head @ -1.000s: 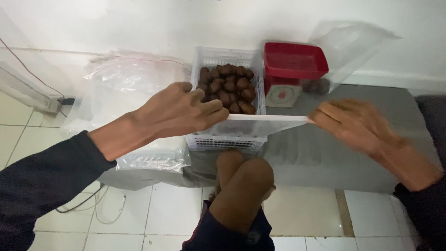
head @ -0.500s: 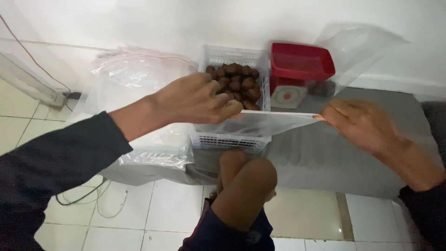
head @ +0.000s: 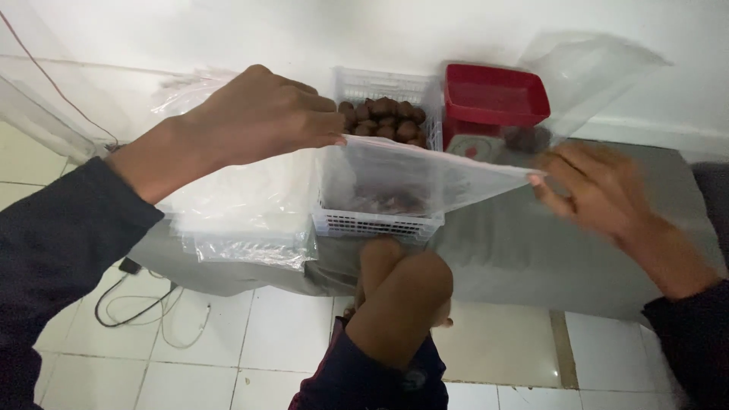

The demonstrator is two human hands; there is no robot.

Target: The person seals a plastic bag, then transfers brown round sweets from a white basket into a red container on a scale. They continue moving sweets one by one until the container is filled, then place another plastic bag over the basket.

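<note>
- Left hand [head: 254,118]: my fingers are pinched together on the left corner of a clear plastic bag [head: 410,178].
- Right hand [head: 600,190]: fingers clamped on the bag's right corner, blurred.
- The bag hangs stretched between both hands, mouth edge taut, probably to keep it flat and square.
- It hangs in front of a white basket [head: 380,220] of brown round pieces [head: 383,121]; red scale [head: 493,99] just beside it on the grey table [head: 531,250].

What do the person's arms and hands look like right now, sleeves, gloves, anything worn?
Both hands are bare: no gloves, rings or watch visible. The left hand and right hand each emerge from a long dark sleeve ending partway up the forearm. The right hand is motion-blurred.
</note>
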